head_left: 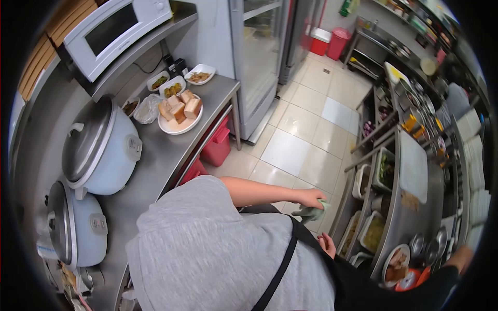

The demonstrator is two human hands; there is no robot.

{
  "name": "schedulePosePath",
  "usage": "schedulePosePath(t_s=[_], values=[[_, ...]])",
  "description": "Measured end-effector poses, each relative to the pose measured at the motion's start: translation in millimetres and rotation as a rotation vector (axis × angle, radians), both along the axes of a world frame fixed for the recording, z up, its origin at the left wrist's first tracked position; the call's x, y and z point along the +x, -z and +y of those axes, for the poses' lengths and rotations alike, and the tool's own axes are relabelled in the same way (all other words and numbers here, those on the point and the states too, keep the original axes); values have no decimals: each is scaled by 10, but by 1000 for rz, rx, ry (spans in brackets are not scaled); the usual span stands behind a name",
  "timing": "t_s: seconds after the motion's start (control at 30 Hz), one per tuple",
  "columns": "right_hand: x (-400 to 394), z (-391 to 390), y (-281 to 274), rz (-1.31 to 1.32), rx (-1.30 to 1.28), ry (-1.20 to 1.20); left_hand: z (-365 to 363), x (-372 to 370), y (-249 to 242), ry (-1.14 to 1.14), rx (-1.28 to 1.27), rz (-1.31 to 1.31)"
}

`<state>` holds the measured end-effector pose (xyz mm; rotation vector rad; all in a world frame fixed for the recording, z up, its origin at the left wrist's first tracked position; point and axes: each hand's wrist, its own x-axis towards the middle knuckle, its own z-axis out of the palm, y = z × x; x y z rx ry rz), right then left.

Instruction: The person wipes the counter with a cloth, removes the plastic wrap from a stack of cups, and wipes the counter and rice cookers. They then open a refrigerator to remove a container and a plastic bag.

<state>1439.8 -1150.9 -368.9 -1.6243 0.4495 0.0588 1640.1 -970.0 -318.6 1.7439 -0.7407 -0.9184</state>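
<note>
Pinched in a bunch, the green cloth (311, 213) hangs from the left hand (309, 197), fingers closed over its top with the loose part below, a hold that probably keeps the arm's reach free over the floor (284, 154). What looks like the right hand (327, 244) sits by the black apron (345, 277), fingers loosely curled; its forearm is hidden, and whether that grip pinches anything, I cannot tell. Largest of all around is the left bench (161, 147), its length left for heavy things: the big cooker (127, 150) stands in line with the small cooker (93, 228), both lidded, presumably to hold in heat. Above them the microwave (116, 33) rests on a shelf (179, 18), likely to save bench room. Across the aisle, pans (373, 231) of food sit below the right bench (430, 207), perhaps within easy reach of someone standing here. The white board (413, 166) lies flat on that bench. Back on the left, meat chunks (178, 110) are heaped on a plate (179, 130) near the bench's edge, with the smaller bowls (201, 80) behind, and a clear bag (147, 109) is tucked just beside the plate.
</note>
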Motion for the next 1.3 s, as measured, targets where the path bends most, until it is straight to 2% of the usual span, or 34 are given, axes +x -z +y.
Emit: schedulePosePath(t_s=[0.03,0.1,0.17,0.23,0.27,0.33,0.4,0.53,0.6,0.63,0.7,0.77,0.8,0.87,1.0,1.03,1.1,1.17,1.2,1.27,1.3], values=[[195,97,38,-24,-73,-66,33,67,-113,8,-65,61],[617,438,-141,-14,-45,-84,199,212,-295,-20,-128,119],[1052,593,-162,-10,-24,-113,388,388,-433,-168,-456,527],[1519,590,-36,-131,82,-316,808,667,-512,-336,-488,452],[1740,632,-142,-111,22,-403,1043,793,-468,-439,-485,430],[2192,750,-262,-143,84,-442,1595,950,-371,-622,-330,269],[2659,797,-212,-196,214,-459,2097,959,-145,-771,-50,-50],[3606,934,-166,-312,279,-433,2959,757,294,-1233,-21,193],[4005,1025,-299,-216,431,-365,3230,671,282,-1510,-165,368],[4228,1081,-301,-220,495,-316,3395,625,397,-1632,-406,477],[4653,1214,-474,-261,550,-422,3652,600,593,-1854,-760,603],[5065,1355,-529,-215,634,-428,3873,603,743,-2045,-1027,588],[5259,1455,-549,-185,655,-511,3945,606,751,-2070,-1037,574],[5576,1768,-592,-121,643,-634,4054,644,757,-2263,-1047,526],[5955,2803,-626,-116,519,-863,4209,712,772,-2409,-1092,501],[5960,3113,-676,-111,512,-892,4247,720,775,-2372,-1062,483],[6031,3728,-636,-165,538,-1111,4361,745,808,-2347,-1043,458],[6074,4342,-522,-301,385,-1295,4504,689,901,-2278,-1131,450],[6053,4589,-429,-293,384,-1308,4510,671,884,-2291,-1137,451],[6039,5030,-326,-726,-132,-1465,4507,773,740,-2357,-823,398],[6003,5148,-392,-728,-138,-1478,4506,785,713,-2363,-838,400]])
